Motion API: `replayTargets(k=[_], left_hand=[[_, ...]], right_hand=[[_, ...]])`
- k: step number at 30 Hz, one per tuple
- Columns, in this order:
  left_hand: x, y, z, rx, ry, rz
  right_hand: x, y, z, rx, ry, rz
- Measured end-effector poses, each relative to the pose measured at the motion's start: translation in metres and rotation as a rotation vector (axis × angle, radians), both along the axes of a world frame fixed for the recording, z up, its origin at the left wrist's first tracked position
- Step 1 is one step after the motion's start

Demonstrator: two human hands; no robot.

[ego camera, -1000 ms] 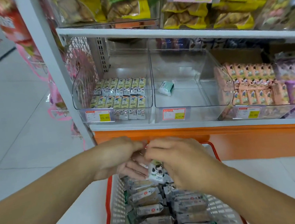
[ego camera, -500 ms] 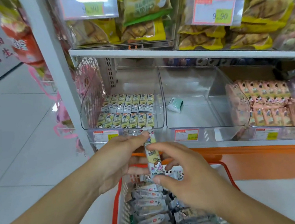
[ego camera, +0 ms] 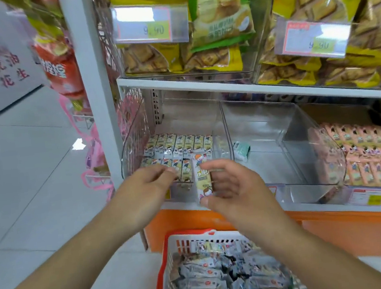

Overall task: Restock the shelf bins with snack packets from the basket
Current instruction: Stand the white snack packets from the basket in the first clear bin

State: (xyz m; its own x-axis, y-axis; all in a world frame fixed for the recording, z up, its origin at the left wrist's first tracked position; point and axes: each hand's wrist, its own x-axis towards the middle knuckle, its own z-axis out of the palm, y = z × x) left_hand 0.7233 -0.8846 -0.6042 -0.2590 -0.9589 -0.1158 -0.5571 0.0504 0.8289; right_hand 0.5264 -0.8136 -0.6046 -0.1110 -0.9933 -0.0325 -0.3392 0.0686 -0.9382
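Currently left hand (ego camera: 145,187) sits at the front lip of the left bin (ego camera: 134,139), fingers loosely curled, fingertips touching the front-row packets (ego camera: 177,145); holds nothing visible. At its 3 o'clock, right hand (ego camera: 234,186) pinches one snack packet (ego camera: 202,177) upright, index on top end, thumb under bottom end, other fingers spread. Packet is at the left bin's front edge. Middle bin (ego camera: 285,133) at 2 o'clock holds one green packet (ego camera: 242,150). Basket (ego camera: 165,266) of packets at 6 o'clock, below both hands.

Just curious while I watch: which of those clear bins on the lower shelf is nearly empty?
The middle bin: it holds only one small green packet, while the left bin and right bin hold rows of packets.
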Motion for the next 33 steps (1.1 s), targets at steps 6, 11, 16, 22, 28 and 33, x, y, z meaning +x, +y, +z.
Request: replayTargets(k=[6,11,16,22,28,33], left_hand=[[0.034,-0.029,-0.012,-0.187,-0.350,-0.103],[0.038,-0.038,-0.022,-0.208,-0.303,-0.098],[0.037,-0.042,-0.025,-0.252,-0.285,-0.113],[0.035,-0.041,-0.025,-0.287,-0.348,-0.129],[0.031,-0.041,-0.026,-0.275,-0.424,-0.132],[0.030,-0.041,-0.026,-0.290,-0.388,-0.122]], right_hand=[[0.019,-0.117,-0.007,0.136,-0.035,-0.056],[0.046,-0.208,-0.037,0.160,0.031,-0.055],[0.069,-0.270,-0.069,0.123,0.106,-0.010],[0.070,-0.289,-0.098,0.035,0.377,0.023],[0.063,-0.288,-0.106,-0.035,0.473,0.020],[0.055,-0.263,-0.088,-0.069,0.450,0.072]])
